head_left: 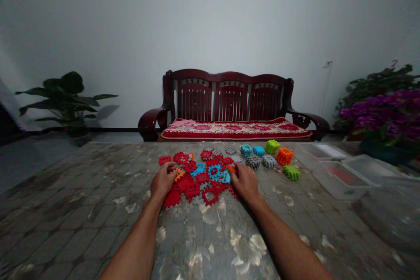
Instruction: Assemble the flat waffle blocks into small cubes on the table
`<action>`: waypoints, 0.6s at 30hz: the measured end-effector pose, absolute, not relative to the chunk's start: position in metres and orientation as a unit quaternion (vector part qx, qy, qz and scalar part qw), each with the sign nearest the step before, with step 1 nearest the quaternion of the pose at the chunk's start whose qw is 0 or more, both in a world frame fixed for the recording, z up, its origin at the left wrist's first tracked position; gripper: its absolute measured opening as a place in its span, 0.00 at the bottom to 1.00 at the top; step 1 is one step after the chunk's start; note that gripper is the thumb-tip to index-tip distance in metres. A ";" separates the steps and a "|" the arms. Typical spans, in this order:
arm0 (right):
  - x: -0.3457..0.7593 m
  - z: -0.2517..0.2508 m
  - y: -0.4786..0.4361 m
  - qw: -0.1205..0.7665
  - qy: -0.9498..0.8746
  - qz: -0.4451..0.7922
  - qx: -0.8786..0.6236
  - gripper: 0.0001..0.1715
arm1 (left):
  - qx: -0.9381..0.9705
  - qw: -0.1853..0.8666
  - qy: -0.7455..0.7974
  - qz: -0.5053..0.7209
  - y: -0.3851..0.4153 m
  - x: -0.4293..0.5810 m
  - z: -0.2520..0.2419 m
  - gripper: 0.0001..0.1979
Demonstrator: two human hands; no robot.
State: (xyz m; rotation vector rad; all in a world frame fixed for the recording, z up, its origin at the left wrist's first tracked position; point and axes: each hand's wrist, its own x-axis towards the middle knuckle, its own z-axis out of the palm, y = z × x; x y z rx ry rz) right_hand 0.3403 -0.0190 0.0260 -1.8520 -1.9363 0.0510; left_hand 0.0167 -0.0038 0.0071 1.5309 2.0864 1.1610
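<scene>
Head view, looking forward and down past two bare forearms onto a worktop (98,201) under a mottled grey, stone-patterned cover. Left grip (162,180): fingers curved downward, resting on the left side of a loose heap of toothed plastic pieces (197,179), mostly red, with some blue, orange and grey among them. Right grip (244,181): likewise curved and narrow, on the right side of the same heap, fingertips touching an orange piece (231,168) or just beside it. Whether either grip is holding a piece, impossible to tell. Heap in the middle of the worktop, between both grips.

Farther right on the worktop, a loose group of balled-up shapes: a teal ball (246,150), a blue ball (259,150), two grey balls (260,162), a green cube (272,146), an orange cube (284,156) and a lime cube (292,172). Beyond those, at the right, clear plastic boxes (339,179), one with something red inside. Past the worktop's far edge, a dark wooden bench (229,96) with a red floral cushion (236,130), a leafy potted plant (65,100) at the left, and purple flowers (383,113) at the right.
</scene>
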 end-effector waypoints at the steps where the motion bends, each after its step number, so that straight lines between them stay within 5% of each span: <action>1: 0.342 0.027 -0.020 0.231 -0.708 0.020 -0.668 0.21 | 0.532 0.152 0.729 0.404 -0.003 0.017 0.007 0.15; 18: 0.409 0.027 -0.039 0.286 -0.693 -0.025 -0.661 0.20 | 0.591 0.117 0.719 0.347 -0.004 0.015 0.004 0.16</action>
